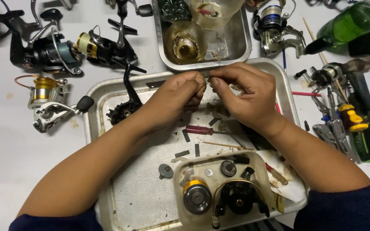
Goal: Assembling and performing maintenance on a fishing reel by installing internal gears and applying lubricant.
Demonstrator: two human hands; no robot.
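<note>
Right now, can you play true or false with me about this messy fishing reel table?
1. Both hands meet over the metal tray. True.
2. The left hand and right hand pinch one tiny part between them. True; what it is cannot be told.
3. The red-handled screwdriver is in the right hand. False; it lies on the tray.
4. The green bottle stands inside the tray. False; it lies on the table, top right.
5. A gold spool sits in the plastic tub. True.

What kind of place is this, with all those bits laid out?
Probably a fishing-reel repair bench: whole black and gold spinning reels lie on the white table, loose reel parts fill a dented metal tray, and a red-handled screwdriver lies by both hands.
</note>
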